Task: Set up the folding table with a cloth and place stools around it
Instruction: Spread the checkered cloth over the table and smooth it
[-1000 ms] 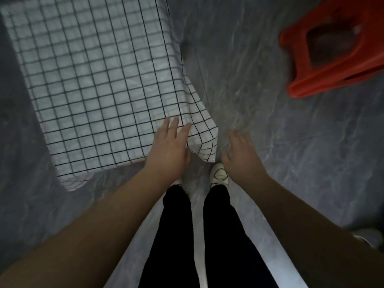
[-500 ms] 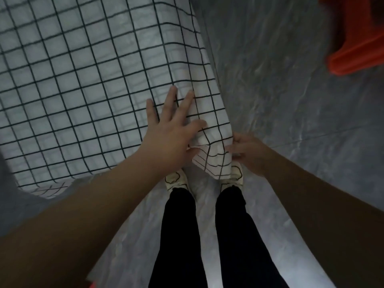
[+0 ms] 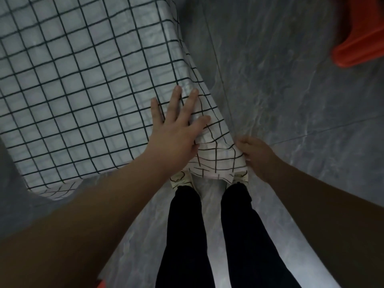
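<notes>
**Squaring the cloth at the near corner**

The checked cloth (image 3: 83,80) covers the folding table, and the work sits at the corner nearest the person. The left hand (image 3: 176,129) lies flat on top, fingers spread, palm pressing the fabric just inside the table edge. Past its fingertips the cloth turns over the edge and hangs down. The right hand (image 3: 255,156) is below and beside that hanging corner, its fingers curled onto the cloth's side edge; it looks like a pinch on the fabric, though the fingertips are partly hidden and I cannot tell for certain.

To do this step well, keep the flat palm as an anchor so the top does not slide, and draw the hanging corner down and slightly outward with the other hand, gently, until the grid lines beyond the spread fingers run parallel to the table edge. A hard tug would likely drag the far side short.

One red stool (image 3: 361,38) stands well beyond the right fingers on the grey floor (image 3: 291,90), not yet set at the table
</notes>
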The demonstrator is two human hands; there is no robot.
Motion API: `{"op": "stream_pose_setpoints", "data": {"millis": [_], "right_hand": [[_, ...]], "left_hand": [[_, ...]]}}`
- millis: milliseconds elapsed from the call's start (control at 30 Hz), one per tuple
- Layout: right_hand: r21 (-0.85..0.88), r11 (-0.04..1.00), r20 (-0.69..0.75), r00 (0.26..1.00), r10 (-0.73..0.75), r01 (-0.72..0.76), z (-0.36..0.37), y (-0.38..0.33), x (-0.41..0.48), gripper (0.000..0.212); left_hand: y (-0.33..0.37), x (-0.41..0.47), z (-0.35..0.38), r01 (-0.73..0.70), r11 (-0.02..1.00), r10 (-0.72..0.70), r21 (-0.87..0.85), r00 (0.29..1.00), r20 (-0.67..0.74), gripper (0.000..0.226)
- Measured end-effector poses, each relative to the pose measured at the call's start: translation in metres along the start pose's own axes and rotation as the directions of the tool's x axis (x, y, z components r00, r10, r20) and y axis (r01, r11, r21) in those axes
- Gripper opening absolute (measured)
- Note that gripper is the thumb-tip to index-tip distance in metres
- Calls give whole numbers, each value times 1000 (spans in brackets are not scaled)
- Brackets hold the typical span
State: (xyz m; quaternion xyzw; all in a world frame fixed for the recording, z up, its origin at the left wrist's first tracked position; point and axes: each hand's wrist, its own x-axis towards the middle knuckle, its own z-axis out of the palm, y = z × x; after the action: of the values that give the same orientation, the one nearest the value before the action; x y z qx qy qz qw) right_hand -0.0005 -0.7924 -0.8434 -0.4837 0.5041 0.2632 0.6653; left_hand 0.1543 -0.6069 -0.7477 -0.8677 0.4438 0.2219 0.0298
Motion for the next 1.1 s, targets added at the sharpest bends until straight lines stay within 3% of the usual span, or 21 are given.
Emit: {"op": "stream_pose_setpoints", "data": {"millis": [67, 133, 200, 267, 333, 367, 533, 700, 800, 867, 1000, 1100], "right_hand": [[-218, 976, -310, 946, -94, 26, -2, 10, -6, 10], [-374, 920, -450, 845, -287, 113, 0, 9, -17, 19], [-529, 784, -294, 797, -527, 324, 10, -5, -32, 44], [-671, 522, 36, 726, -686, 526, 24, -15, -42, 71], [-725, 327, 267, 685, -677, 606, 39, -18, -40, 87], [-733, 304, 310, 698, -646, 608, 47, -20, -37, 90], [-752, 352, 237, 727, -645, 557, 70, -7, -13, 63], [-778, 361, 249, 779, -576, 515, 66, -8, -10, 47], [-732, 430, 282, 809, -517, 529, 68, -19, -17, 42], [-691, 471, 305, 812, -498, 548, 68, -24, -23, 45], [-744, 432, 193, 782, -592, 510, 63, -38, -25, 77], [-688, 407, 270, 733, -624, 600, 71, -57, -39, 89]], "left_hand": [[1, 0, 1, 3, 1000, -3, 1, 1000, -7, 62], [1, 1, 1, 12, 1000, -12, 10, 1000, -5, 61], [2, 2, 2, 18, 1000, -18, 17, 1000, -2, 60], [4, 2, 2, 25, 999, -24, 28, 1000, -8, 60], [4, 3, 4, 31, 999, -31, 31, 999, -19, 67], [4, 3, 5, 38, 999, -37, 31, 999, -26, 74], [2, 2, 11, 56, 995, -53, 77, 998, -43, 98], [4, 2, 9, 50, 995, -47, 86, 998, -33, 96], [5, 2, 5, 59, 996, -58, 69, 998, -11, 92], [7, 1, 2, 65, 997, -66, 38, 998, 6, 92], [11, -1, -7, 80, 997, -80, -12, 997, 12, 108], [8, -9, -9, 148, 987, -151, -63, 987, -60, 110]]}}
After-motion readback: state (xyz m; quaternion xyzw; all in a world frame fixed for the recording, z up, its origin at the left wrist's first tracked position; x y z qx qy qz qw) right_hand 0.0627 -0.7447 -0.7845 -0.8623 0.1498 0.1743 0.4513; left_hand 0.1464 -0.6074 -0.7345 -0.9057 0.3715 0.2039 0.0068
